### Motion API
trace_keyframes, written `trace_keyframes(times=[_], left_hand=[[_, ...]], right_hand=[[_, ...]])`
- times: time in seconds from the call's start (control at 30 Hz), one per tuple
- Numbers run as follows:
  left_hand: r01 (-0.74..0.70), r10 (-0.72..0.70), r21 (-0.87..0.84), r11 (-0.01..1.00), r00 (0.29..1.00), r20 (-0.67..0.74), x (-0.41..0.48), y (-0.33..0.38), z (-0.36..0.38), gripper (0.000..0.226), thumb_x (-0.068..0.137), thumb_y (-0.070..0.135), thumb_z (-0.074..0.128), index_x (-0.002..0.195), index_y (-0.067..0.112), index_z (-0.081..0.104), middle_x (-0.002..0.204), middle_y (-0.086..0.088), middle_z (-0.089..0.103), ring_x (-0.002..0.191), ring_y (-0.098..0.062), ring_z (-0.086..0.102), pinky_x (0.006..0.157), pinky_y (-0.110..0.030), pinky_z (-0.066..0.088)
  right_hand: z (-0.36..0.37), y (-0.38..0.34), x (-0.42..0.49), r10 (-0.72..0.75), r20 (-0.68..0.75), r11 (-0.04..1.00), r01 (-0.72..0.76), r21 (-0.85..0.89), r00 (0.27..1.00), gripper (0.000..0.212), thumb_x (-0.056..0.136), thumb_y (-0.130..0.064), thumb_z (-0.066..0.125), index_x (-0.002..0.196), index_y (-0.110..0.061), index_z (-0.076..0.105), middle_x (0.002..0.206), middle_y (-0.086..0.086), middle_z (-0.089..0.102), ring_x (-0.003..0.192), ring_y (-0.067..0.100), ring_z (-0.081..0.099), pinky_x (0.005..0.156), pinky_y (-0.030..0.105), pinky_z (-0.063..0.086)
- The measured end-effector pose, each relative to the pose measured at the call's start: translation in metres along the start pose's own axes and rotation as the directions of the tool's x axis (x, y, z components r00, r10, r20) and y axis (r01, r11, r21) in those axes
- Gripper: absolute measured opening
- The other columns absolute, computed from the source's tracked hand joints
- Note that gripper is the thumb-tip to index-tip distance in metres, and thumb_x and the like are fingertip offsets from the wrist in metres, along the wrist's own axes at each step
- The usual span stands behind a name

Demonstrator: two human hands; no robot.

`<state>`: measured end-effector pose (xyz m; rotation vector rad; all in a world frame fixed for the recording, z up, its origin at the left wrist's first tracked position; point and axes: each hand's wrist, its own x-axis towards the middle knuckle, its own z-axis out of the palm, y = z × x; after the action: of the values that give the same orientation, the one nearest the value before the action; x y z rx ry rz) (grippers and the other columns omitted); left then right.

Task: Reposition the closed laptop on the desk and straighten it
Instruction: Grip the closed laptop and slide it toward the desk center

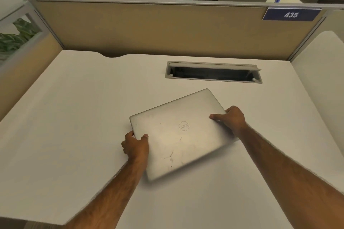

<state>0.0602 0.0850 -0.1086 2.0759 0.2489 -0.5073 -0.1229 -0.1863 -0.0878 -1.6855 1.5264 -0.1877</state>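
Observation:
A closed silver laptop with a round logo on its lid lies near the middle of the white desk. It sits askew, turned so that its far edge runs up to the right. My left hand grips its left edge, thumb on the lid and fingers under the side. My right hand grips its right edge, thumb on the lid. The near corner of the laptop looks blurred.
An open cable tray slot is set into the desk just behind the laptop. Tan partition panels wall the desk at the back and left. A blue sign reading 435 hangs on the panel's right end.

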Motion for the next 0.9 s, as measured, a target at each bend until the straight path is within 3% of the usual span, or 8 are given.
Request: trace_keyframes(times=[0.13, 0.3, 0.53, 0.77, 0.9], left_hand=[[-0.013, 0.013, -0.006, 1.0, 1.0, 0.005, 0.029, 0.006, -0.006, 0.053, 0.085, 0.024, 0.07, 0.135, 0.012, 0.055, 0.136, -0.015, 0.052, 0.121, -0.038, 0.056, 0.097, -0.051, 0.053], [-0.027, 0.026, 0.023, 0.999, 0.999, 0.037, 0.053, 0.014, -0.007, 0.053, 0.086, 0.024, 0.069, 0.136, 0.013, 0.055, 0.136, -0.015, 0.05, 0.122, -0.038, 0.055, 0.098, -0.051, 0.053], [-0.053, 0.047, 0.074, 0.996, 0.996, 0.079, 0.07, 0.019, -0.002, 0.05, 0.083, 0.026, 0.069, 0.13, 0.013, 0.059, 0.132, -0.015, 0.056, 0.116, -0.039, 0.059, 0.095, -0.051, 0.054], [-0.077, 0.065, 0.14, 0.987, 0.994, 0.085, 0.076, 0.018, 0.003, 0.051, 0.079, 0.03, 0.068, 0.127, 0.014, 0.063, 0.126, -0.014, 0.06, 0.11, -0.038, 0.062, 0.09, -0.05, 0.058], [-0.076, 0.063, 0.166, 0.983, 0.995, 0.082, 0.073, 0.021, 0.001, 0.047, 0.086, 0.026, 0.067, 0.13, 0.01, 0.061, 0.132, -0.018, 0.053, 0.118, -0.039, 0.055, 0.095, -0.049, 0.054]], right_hand=[[0.022, -0.013, 0.002, 0.008, -0.02, 1.0, -0.008, -0.001, 1.0, 0.08, 0.054, -0.054, 0.09, 0.109, -0.007, 0.058, 0.11, 0.009, 0.063, 0.1, 0.028, 0.06, 0.064, 0.032, 0.041], [0.037, -0.02, 0.005, 0.042, -0.043, 0.999, -0.042, 0.002, 0.998, 0.082, 0.053, -0.054, 0.091, 0.111, -0.007, 0.057, 0.112, 0.01, 0.062, 0.102, 0.029, 0.061, 0.072, 0.035, 0.046], [0.045, -0.017, 0.007, 0.087, -0.056, 0.996, -0.086, 0.01, 0.995, 0.08, 0.054, -0.054, 0.091, 0.108, -0.007, 0.056, 0.107, 0.008, 0.06, 0.1, 0.029, 0.06, 0.07, 0.034, 0.045], [0.048, -0.011, 0.007, 0.102, -0.046, 0.995, -0.102, 0.002, 0.994, 0.072, 0.045, -0.058, 0.09, 0.085, -0.013, 0.051, 0.09, 0.005, 0.058, 0.082, 0.028, 0.057, 0.055, 0.032, 0.038], [0.049, -0.014, 0.006, 0.117, -0.04, 0.993, -0.118, -0.006, 0.992, 0.072, 0.045, -0.058, 0.089, 0.087, -0.012, 0.051, 0.093, 0.007, 0.058, 0.085, 0.029, 0.057, 0.053, 0.032, 0.036]])
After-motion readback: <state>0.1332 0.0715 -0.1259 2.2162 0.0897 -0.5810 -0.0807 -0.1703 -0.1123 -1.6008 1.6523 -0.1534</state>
